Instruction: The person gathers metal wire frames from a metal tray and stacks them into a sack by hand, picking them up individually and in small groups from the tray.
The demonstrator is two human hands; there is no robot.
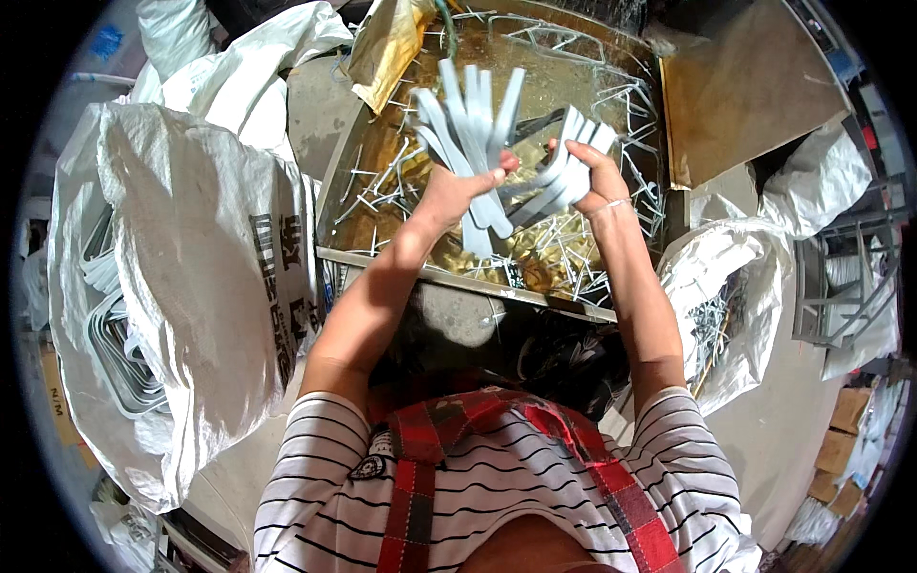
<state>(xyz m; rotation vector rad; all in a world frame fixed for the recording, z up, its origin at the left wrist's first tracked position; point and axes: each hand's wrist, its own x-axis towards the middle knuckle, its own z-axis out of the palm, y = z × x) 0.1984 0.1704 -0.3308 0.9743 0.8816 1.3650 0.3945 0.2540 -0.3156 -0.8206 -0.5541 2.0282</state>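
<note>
My left hand (457, 191) is closed around a fanned bunch of flat grey strips (468, 124), which look like plastic and stick out above and below the fist. Beside it, my right hand (602, 177) grips a stack of bent grey pieces (565, 172), with their curved ends together; whether they are open strips or whole frames I cannot tell. Some edges are smeared by motion. Both bunches hang over a shallow metal-edged tray (458, 278) strewn with thin white and grey offcuts (559, 258).
A large white woven sack (210, 229) holding grey rounded frames (124, 358) stands at the left. Another white sack (740, 248) with thin scraps is at the right. A brown board (755, 91) leans by the tray's far right corner. Cardboard boxes (845, 411) lie beyond.
</note>
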